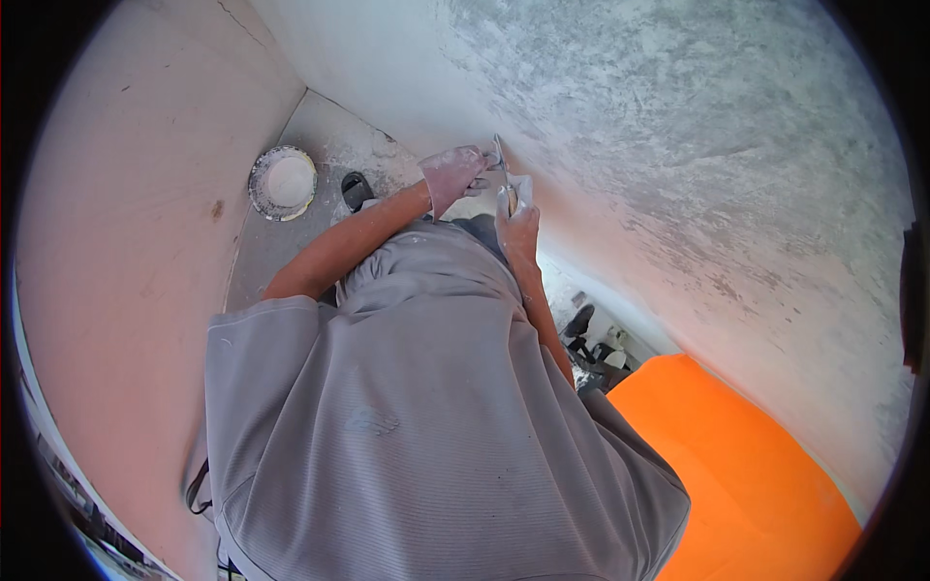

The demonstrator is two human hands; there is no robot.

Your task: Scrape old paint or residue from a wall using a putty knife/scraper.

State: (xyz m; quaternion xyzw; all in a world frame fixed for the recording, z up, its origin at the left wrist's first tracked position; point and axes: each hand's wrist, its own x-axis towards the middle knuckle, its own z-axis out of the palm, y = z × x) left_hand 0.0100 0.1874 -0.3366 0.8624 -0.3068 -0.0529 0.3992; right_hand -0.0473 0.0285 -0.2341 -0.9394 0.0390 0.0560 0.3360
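Note:
My right hand (517,221), smeared with white, grips the wooden handle of a trowel or putty knife (503,156), whose thin metal blade points away from me. Beside it, my left hand (458,174) wears a pinkish, powdery glove; its fingertips are at the blade, and whether they pinch it cannot be told. Both hands are in front of my waist, close to the wall (654,145) with its patchy grey and white coating. A round bucket (283,183) with a splattered rim and whitish material inside stands on the floor to the left.
A plain pale wall (138,240) rises on the left and meets the coated wall in a corner. My foot in a black sandal (356,190) is on the dusty floor. A bright orange surface (734,472) is at lower right; dark footwear and clutter (596,345) lie beyond my right arm.

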